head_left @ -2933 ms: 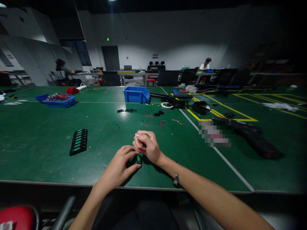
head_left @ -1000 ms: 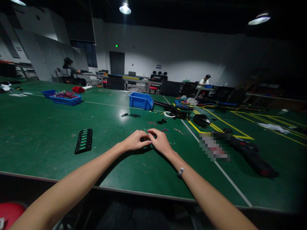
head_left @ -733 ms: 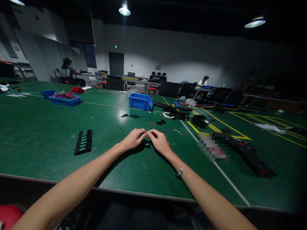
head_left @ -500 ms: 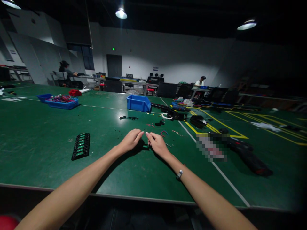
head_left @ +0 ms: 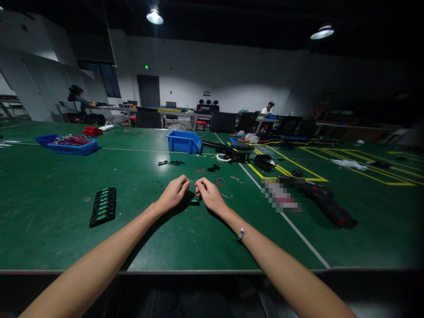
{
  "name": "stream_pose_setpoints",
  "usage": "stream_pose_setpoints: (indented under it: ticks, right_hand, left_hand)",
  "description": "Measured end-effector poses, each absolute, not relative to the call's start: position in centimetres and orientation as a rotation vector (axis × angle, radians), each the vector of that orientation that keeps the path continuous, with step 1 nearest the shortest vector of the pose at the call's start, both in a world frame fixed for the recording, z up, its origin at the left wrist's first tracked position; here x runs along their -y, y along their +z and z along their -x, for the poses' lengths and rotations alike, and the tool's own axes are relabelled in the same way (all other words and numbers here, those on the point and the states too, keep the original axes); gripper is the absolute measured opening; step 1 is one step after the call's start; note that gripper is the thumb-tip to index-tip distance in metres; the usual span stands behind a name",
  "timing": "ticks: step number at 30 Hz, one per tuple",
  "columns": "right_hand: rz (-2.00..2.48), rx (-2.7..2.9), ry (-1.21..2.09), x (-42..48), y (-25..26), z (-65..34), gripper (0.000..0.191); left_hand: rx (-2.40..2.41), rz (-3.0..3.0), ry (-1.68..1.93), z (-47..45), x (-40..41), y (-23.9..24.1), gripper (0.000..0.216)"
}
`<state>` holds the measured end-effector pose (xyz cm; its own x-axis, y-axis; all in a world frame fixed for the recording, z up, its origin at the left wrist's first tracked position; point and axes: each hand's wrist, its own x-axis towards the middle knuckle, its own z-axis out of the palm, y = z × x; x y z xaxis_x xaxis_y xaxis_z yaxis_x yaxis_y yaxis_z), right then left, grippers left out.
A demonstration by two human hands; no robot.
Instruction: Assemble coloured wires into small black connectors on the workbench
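My left hand (head_left: 173, 193) and my right hand (head_left: 208, 195) are stretched out over the green table (head_left: 49, 212), side by side, fingers curled and pinched together. A small green-and-black part (head_left: 194, 201) lies on the table between and just below them. Whatever the fingertips pinch is too small to make out. A watch sits on my right wrist.
A black tray of green parts (head_left: 103, 206) lies to the left. Farther back are a blue bin (head_left: 183, 141), a blue tray of coloured wires (head_left: 72, 144), loose wires (head_left: 219, 180) and black tools (head_left: 326, 205) on the right. People sit at far desks.
My arms have stretched forward from near the table edge to farther out. The small part was set down on the table between my hands. The camera has tilted up and turned.
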<state>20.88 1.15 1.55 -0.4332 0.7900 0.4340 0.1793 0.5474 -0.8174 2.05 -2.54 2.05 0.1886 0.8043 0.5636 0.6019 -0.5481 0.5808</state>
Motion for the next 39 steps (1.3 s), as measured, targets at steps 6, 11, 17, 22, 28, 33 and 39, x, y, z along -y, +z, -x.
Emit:
stream_pose_setpoints:
  ticks: [6,11,17,22,28,33,39]
  right_hand:
    - [0.789,2.024,0.726,-0.6,2.3,-21.0,0.043]
    - [0.785,2.055,0.653,-0.6,2.4,-21.0,0.049]
    - [0.798,1.964,0.798,-0.9,1.8,-20.9,0.041]
    - [0.777,1.925,0.889,-1.0,1.7,-20.9,0.033]
    - [0.800,2.023,0.731,-0.5,2.4,-20.9,0.048]
    - [0.762,2.074,0.727,-0.1,2.9,-21.0,0.058]
    - [0.774,2.059,0.741,-0.3,2.5,-21.1,0.060]
  left_hand:
    - [-1.379,-2.251,1.300,-2.1,2.7,2.3,0.033]
    - [-1.383,-2.311,1.282,-2.1,2.8,2.5,0.041]
    - [-1.380,-2.249,1.345,-2.3,3.1,2.7,0.036]
    - [-1.376,-2.218,1.378,-2.2,3.1,2.9,0.035]
    - [-1.299,-2.008,1.415,-2.3,3.0,2.7,0.053]
    - [-1.014,-1.680,1.361,-2.5,1.9,1.7,0.053]
    - [-0.872,-1.476,1.317,-2.8,1.5,1.6,0.056]
